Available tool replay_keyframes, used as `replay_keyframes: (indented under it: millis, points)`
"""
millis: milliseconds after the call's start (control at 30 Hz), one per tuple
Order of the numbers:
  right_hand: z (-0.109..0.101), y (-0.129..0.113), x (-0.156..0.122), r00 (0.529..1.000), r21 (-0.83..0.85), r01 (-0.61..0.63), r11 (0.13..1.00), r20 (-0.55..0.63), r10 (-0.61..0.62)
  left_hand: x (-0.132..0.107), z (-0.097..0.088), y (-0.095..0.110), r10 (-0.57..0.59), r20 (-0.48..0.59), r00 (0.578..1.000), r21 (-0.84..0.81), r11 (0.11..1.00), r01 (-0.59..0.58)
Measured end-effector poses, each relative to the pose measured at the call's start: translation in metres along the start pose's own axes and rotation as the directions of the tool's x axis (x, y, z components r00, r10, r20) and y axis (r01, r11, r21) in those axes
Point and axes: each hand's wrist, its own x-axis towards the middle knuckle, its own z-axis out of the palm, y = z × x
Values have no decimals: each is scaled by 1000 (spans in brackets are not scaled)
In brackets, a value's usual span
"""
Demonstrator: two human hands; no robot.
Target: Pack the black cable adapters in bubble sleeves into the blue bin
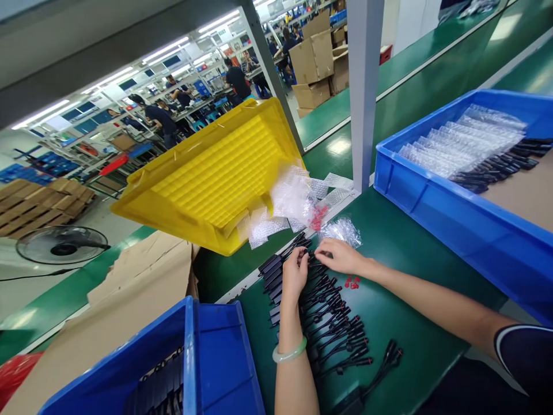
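My left hand (296,271) is closed, its fingertips pinching a black cable (311,253) over the far end of a row of similar cables. My right hand (339,255) is also closed, thumb and finger at the end of the same cable; any small part between them is too small to make out. Below my hands, several black cables with box-shaped bodies and split connector ends (341,317) lie side by side, some ends with red rings. Small red rings (352,282) lie loose to the right. One separate cable (382,369) lies nearer to me.
A yellow tray (173,213) leans behind bubble bags (294,196), red pieces (318,216) and a clear plastic bag (341,231). On the right, a blue bin (415,190) holds bagged cables; another blue bin (224,346) stands front left. A grey post (363,92) rises behind the green table.
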Motion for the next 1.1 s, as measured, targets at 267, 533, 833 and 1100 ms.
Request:
replay_keyframes:
  millis: [267,533,833,1100]
  points:
    - [12,15,27,993,120,-29,992,-114,43,2,-1,-6,-49,7,999,-141,989,49]
    - [37,16,27,988,175,-26,984,-142,51,2,-1,-8,-49,28,998,-194,980,53]
    - [37,17,25,989,251,-3,968,-141,40,1,-2,-6,-40,48,998,-162,986,47]
    - [38,31,26,996,374,-7,928,-84,42,-3,2,3,-46,17,999,-47,998,47]
